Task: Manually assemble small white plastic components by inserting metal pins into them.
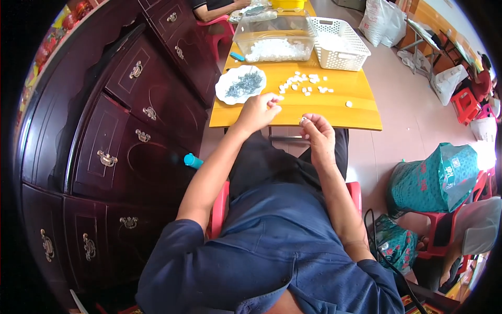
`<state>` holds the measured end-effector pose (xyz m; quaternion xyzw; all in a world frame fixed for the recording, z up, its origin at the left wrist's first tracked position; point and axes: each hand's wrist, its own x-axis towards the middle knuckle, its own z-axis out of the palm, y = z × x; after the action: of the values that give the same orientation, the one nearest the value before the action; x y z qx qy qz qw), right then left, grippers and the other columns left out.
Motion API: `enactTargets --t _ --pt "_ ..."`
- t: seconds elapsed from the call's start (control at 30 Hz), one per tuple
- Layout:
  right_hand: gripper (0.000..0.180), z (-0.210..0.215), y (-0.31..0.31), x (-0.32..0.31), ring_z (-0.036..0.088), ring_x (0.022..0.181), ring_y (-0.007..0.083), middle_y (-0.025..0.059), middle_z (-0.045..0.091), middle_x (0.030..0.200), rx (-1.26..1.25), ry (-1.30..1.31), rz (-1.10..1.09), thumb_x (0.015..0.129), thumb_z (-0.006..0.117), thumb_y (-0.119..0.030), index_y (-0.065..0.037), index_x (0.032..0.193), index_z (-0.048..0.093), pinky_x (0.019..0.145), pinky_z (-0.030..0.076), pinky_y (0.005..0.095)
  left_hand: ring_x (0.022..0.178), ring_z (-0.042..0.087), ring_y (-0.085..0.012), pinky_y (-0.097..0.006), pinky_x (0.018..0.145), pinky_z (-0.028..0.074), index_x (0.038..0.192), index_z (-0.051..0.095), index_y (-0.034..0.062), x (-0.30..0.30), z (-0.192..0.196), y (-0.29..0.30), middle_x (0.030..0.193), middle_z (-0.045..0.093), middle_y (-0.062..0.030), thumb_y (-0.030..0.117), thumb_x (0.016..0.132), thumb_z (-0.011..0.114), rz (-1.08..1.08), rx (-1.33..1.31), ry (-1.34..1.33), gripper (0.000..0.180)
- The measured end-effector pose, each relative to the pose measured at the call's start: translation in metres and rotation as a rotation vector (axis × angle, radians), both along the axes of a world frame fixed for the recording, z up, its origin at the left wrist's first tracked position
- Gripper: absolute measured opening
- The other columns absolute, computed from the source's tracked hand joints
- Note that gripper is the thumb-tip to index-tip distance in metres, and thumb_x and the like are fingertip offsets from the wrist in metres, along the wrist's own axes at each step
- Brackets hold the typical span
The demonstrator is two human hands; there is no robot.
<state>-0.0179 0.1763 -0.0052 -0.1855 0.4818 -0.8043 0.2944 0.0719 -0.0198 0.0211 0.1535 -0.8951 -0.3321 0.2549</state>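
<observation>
My left hand (259, 111) is over the front edge of the yellow table, its fingers pinched together; what they hold, if anything, is too small to make out. Closer to my body, my right hand (321, 137) pinches a small white piece (303, 120) between thumb and forefinger. Beyond both hands, several small white plastic pieces (295, 79) lie scattered on the table top. Just left of them, beside my left hand, stands a white scalloped dish (221, 90) full of tiny dark grey-blue parts (247, 82). One round white piece (349, 104) sits apart at the right.
A clear plastic bin (277, 48) of white pieces and a white perforated basket (342, 60) stand farther back. Dark wooden drawers (141, 110) line my left. A teal bag (429, 178) and red chairs are at my right. Another person's arm (214, 10) shows at the table's far left.
</observation>
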Motion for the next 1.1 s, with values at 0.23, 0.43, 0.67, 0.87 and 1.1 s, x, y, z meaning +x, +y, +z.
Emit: enactTargets --t 0.23,0.43,0.67,0.87,1.1 --pt "0.014 -0.002 0.001 0.000 0.057 0.074 0.0076 0.0007 0.067 0.088 0.003 -0.010 -0.008 0.096 0.068 -0.007 -0.001 0.108 0.067 0.068 0.045 0.0232 0.090 0.070 -0.0383 -0.049 0.077 0.056 0.103 0.070 0.0038 -0.069 -0.029 -0.053 0.094 0.073 -0.0185 0.024 0.088 0.070 0.209 -0.459 -0.181 0.025" --pt "0.013 -0.005 0.007 -0.002 0.057 0.074 0.0072 -0.0004 0.066 0.089 0.004 -0.019 -0.002 0.096 0.069 -0.007 -0.001 0.107 0.067 0.069 0.045 0.0219 0.090 0.072 -0.0385 -0.049 0.076 0.058 0.091 0.075 0.0035 -0.110 -0.020 -0.059 0.095 0.074 -0.0199 0.027 0.082 0.078 0.199 -0.450 -0.395 0.025" --pt "0.013 -0.003 0.004 -0.006 0.060 0.073 0.0070 0.0011 0.069 0.089 -0.014 -0.022 -0.003 0.096 0.069 -0.009 -0.003 0.108 0.068 0.066 0.045 0.0206 0.087 0.073 -0.0338 -0.046 0.076 0.057 0.089 0.077 0.0124 -0.126 -0.039 -0.082 0.091 0.076 -0.0126 0.033 0.084 0.077 0.261 -0.433 -0.545 0.021" --pt "0.013 -0.009 0.004 -0.008 0.060 0.073 0.0069 0.0008 0.069 0.090 -0.013 -0.030 -0.002 0.096 0.069 -0.009 -0.004 0.108 0.068 0.066 0.045 0.0204 0.082 0.073 -0.0314 -0.042 0.073 0.058 0.090 0.074 0.0106 -0.115 -0.035 -0.074 0.091 0.075 -0.0125 0.029 0.087 0.076 0.234 -0.299 -0.384 0.019" --pt "0.014 0.000 0.005 -0.002 0.060 0.073 0.0068 0.0011 0.069 0.090 0.005 -0.048 -0.012 0.096 0.069 -0.009 -0.003 0.109 0.068 0.067 0.045 0.0204 0.062 0.066 -0.0096 -0.025 0.055 0.053 0.101 0.066 -0.0020 -0.049 -0.005 -0.018 0.082 0.072 -0.0072 0.008 0.097 0.065 -0.072 0.483 0.098 0.011"
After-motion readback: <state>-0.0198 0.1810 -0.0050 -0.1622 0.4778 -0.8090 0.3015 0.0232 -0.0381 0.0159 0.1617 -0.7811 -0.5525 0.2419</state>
